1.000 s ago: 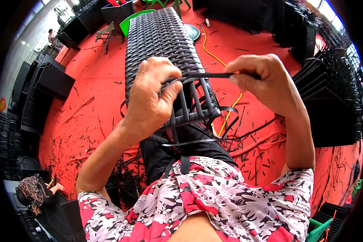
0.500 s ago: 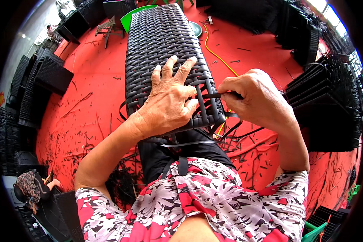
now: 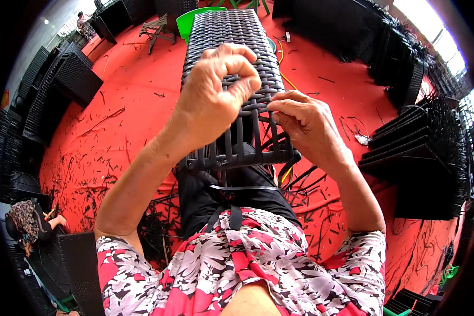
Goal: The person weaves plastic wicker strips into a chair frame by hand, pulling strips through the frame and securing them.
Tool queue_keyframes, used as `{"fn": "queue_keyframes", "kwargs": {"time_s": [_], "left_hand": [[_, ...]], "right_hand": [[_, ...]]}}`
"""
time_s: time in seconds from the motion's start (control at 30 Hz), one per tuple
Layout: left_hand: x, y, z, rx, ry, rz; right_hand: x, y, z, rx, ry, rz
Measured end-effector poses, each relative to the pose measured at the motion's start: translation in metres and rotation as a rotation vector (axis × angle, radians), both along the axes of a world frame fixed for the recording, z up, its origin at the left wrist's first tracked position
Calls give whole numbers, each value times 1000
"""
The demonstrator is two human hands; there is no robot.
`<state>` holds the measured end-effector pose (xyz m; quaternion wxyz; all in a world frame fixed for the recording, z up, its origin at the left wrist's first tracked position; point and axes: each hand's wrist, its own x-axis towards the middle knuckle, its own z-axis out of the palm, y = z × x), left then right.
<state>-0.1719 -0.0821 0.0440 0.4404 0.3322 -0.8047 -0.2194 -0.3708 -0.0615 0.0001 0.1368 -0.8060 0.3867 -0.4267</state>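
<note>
A long black woven rattan-style panel [image 3: 229, 39] stretches away from my lap. Its far part is tightly woven, while bare black ribs [image 3: 240, 142] show at the near end. My left hand [image 3: 213, 89] is raised over the panel with its fingers curled and the thumb close to the index finger; what they hold, if anything, cannot be made out. At the panel's right edge, my right hand [image 3: 306, 124] pinches a black plastic strip at the edge of the weave, mostly hidden by the fingers. Loose black strips [image 3: 305, 176] hang below the near right corner.
Red sheeting [image 3: 137, 105] strewn with black scraps covers the floor. Stacked black woven panels [image 3: 416, 152] stand at right, more woven pieces [image 3: 71, 79] at left. A folding stool [image 3: 155, 30], a green plastic piece [image 3: 187, 23] and a yellow cord [image 3: 287, 79] lie farther off. Another person [image 3: 31, 218] sits lower left.
My left hand has lifted off the weave and curled its fingers. The right hand has moved in against the panel's right edge; the strip stretched between the hands no longer shows. The view has shifted slightly.
</note>
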Motion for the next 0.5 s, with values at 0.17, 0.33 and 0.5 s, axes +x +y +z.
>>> {"fn": "queue_keyframes", "kwargs": {"time_s": [0.17, 0.33, 0.5], "left_hand": [[2, 6, -28, -143, -197, 42], [-7, 4, -39, -184, -470, -8], [-20, 12, -27, -406, -730, 70]], "right_hand": [[3, 3, -10, 103, -151, -130], [-8, 8, -3, 190, -22, -87], [-17, 10, -5, 251, -67, -40]]}}
